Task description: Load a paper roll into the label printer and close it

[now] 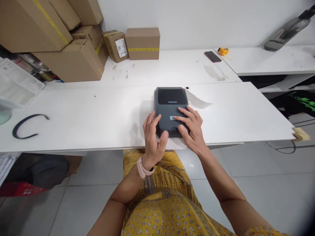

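A dark grey device (pixel 166 113) with a black glossy top panel and a small light-coloured button lies on the white table (pixel 118 118), close to its front edge. My left hand (pixel 154 136) rests against the device's left side and front corner, fingers apart, a pink band on the wrist. Over the right part of the device lies my right hand (pixel 193 127), its fingers spread and the index fingertip on the light button. Behind the device's right rear corner, a strip of white paper (pixel 200 102) curls across the table.
Cardboard boxes (pixel 144 39) stand at the back left. A black curved band (pixel 18 126) and a clear plastic container (pixel 19 82) are at left. Along the back right are a black phone (pixel 213 56), a yellow tape measure (pixel 223 51) and a dark bottle (pixel 283 34).
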